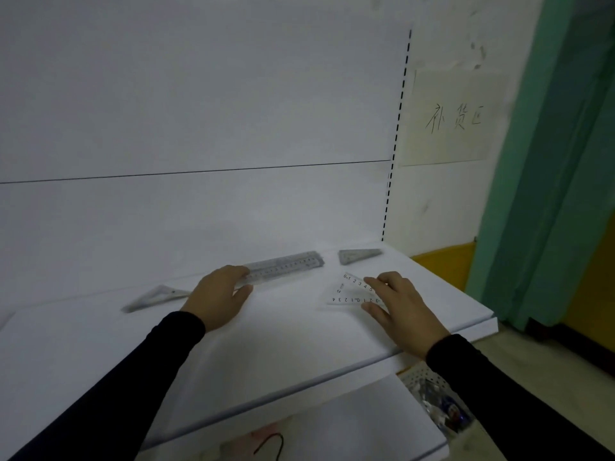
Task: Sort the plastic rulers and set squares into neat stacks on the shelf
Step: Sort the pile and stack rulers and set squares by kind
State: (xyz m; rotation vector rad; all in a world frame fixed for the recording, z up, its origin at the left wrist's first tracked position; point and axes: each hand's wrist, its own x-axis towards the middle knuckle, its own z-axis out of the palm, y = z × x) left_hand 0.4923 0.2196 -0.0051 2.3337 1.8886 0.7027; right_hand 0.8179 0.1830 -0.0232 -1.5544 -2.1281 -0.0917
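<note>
On the white shelf (283, 331) lies a stack of clear straight rulers (286, 266) near the back. My left hand (219, 296) grips the left end of that stack, thumb below and fingers over it. My right hand (399, 306) pinches a clear set square (349, 291) with printed numbers, fingers on its upper edge and thumb on its lower edge. A grey-looking stack of set squares (357, 255) sits at the back right. Another set square stack (153, 297) lies at the left.
The shelf's white back panel (199, 128) rises behind, with a slotted upright (397, 128) at its right. A paper sign (454, 118) hangs on the wall, beside a green door frame (549, 161). A lower shelf (332, 424) and a plastic bag (439, 404) sit below.
</note>
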